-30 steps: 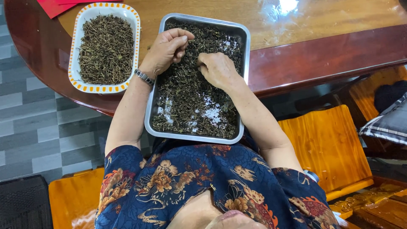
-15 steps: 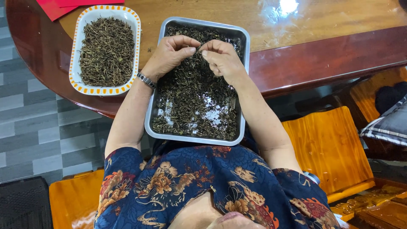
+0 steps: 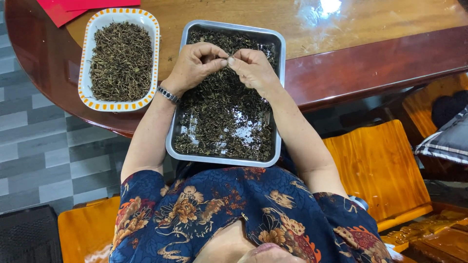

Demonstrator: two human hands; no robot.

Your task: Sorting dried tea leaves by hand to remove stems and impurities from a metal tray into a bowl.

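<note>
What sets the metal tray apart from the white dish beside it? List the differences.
The metal tray is plain, shiny steel; the white dish has an orange-patterned rim. The tray juts over the table's edge toward the person, with both hands above it; the dish lies wholly on the table, untouched. The tray's bare bottom shows through its leaves; the dish's filling hides its bottom. Both are rectangular and hold dried plant bits.

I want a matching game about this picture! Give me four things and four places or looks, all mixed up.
Things:
1. rectangular silver metal tray
2. white oblong dish with orange-dotted rim
3. silver wristwatch
4. red paper

Places or looks:
A. at the table's far corner
B. on the left wrist
C. left of the other container, heaped with thin brown twigs
D. under both hands, holding dark dried leaves

Pairs: 1-D, 2-C, 3-B, 4-A
</note>
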